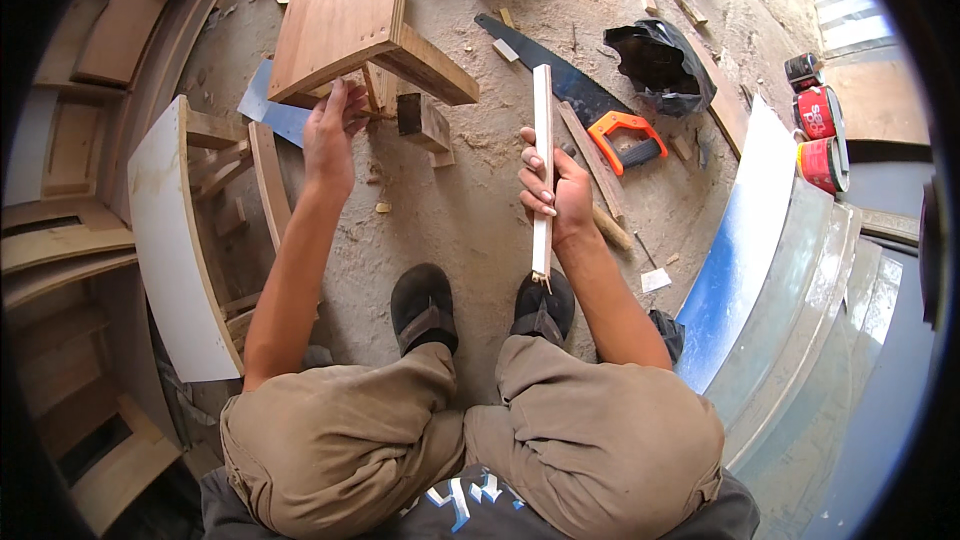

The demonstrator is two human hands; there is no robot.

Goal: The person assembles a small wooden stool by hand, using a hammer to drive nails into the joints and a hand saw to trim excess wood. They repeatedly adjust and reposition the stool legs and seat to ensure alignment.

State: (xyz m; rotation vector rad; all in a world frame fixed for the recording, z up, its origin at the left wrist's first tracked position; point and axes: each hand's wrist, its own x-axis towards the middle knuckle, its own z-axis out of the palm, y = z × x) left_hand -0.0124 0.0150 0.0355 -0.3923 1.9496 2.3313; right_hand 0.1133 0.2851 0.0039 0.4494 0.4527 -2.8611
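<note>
Dusty floor [460, 215] is spreading underneath. The right hand [568, 190] is gripping a wooden strip [543, 135]; the left hand [335, 135], hold unclear, is curling at the near edge of a wooden box [335, 15]. Beyond the strip, a saw [582, 90] is lying.

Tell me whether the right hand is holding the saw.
No, the right hand grips a pale strip, while the orange-handled saw lies on the ground.

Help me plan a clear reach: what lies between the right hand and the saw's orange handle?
In the head view, a narrow wooden strip lies slantwise between the right hand and the saw's orange handle.
</note>
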